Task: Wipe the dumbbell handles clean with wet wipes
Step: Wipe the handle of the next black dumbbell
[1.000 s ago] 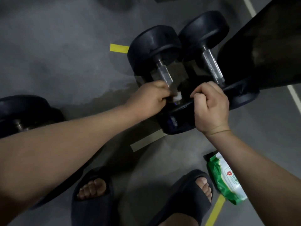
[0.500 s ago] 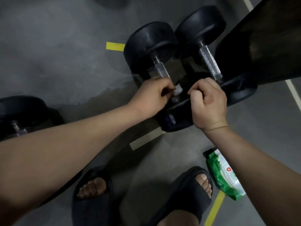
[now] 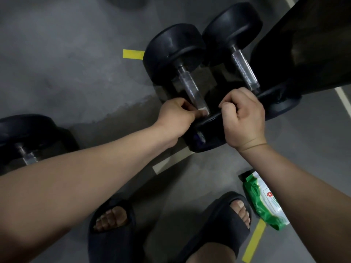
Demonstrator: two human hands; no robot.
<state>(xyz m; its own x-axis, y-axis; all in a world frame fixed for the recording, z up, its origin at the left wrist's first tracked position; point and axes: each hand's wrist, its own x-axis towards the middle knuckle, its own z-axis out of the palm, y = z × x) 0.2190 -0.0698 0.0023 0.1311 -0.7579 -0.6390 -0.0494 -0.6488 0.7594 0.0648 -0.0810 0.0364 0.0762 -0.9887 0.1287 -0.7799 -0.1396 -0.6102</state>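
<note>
Two black dumbbells with knurled metal handles lie side by side on the grey floor. My left hand pinches a white wet wipe against the near end of the left dumbbell's handle. My right hand is a closed fist resting on the rim of that dumbbell's near head. The right dumbbell's handle is bare and untouched.
A green and white wet-wipe pack lies on the floor at the right, beside my right foot in a black slipper. Another dumbbell lies at the left. A dark bench pad overhangs the upper right. Yellow tape marks the floor.
My left hand has slid with the wipe down the left handle toward the near head, baring more of the metal. The right fist stays on the head.
</note>
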